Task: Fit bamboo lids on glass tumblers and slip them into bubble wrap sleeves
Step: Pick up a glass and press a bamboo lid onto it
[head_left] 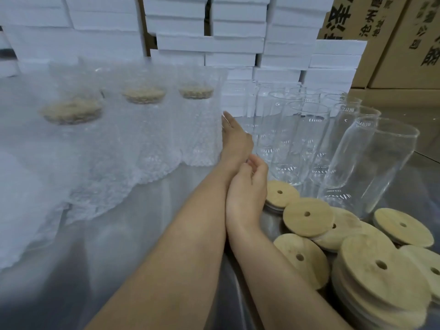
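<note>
Three glass tumblers with bamboo lids stand in bubble wrap sleeves at the back left: one [71,110], one [144,94] and one [196,91]. My left hand [235,141] reaches forward and touches the right side of the rightmost sleeve [200,139], one finger pointing up along it. My right hand [252,184] lies against my left wrist with its fingers loosely curled, holding nothing. Several bare glass tumblers [307,139] stand to the right of my hands. Loose bamboo lids [307,217], each with a straw hole, lie piled at the right front.
More bubble wrap [23,198] lies spread over the left of the shiny metal table [147,234]. White foam boxes [209,41] are stacked along the back. Brown cardboard cartons [392,32] stand at the back right.
</note>
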The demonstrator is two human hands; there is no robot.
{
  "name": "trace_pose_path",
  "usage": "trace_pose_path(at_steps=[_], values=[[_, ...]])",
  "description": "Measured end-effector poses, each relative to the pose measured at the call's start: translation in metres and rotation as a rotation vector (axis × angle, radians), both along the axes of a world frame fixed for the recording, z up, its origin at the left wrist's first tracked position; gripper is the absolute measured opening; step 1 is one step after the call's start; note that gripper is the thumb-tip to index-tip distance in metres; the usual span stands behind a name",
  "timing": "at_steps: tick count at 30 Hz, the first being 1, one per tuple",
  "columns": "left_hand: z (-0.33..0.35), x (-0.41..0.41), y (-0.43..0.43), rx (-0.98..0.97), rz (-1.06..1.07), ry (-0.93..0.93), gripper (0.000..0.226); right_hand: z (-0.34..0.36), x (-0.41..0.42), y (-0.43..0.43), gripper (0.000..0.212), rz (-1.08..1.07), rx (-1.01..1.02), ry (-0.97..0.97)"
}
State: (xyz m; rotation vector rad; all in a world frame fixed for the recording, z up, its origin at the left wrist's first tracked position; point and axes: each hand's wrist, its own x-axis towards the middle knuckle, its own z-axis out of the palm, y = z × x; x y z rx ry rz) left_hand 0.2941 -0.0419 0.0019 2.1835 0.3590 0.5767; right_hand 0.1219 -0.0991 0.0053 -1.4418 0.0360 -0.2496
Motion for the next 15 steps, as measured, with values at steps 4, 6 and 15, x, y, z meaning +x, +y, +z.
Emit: trace_pose_path(at_steps=[4,6,15], values=[[0.003,0.012,0.005,-0.014,0.044,0.014,0.092,0.002,0.002,-0.003,0.023,-0.002,0.013,0.016],[0.003,0.017,0.008,-0.037,0.045,-0.014,0.092,0.002,0.002,-0.002,0.021,0.013,0.004,0.003],[0.002,0.009,0.009,-0.247,0.052,-0.116,0.085,0.004,-0.003,0.000,0.032,0.011,-0.053,-0.110]])
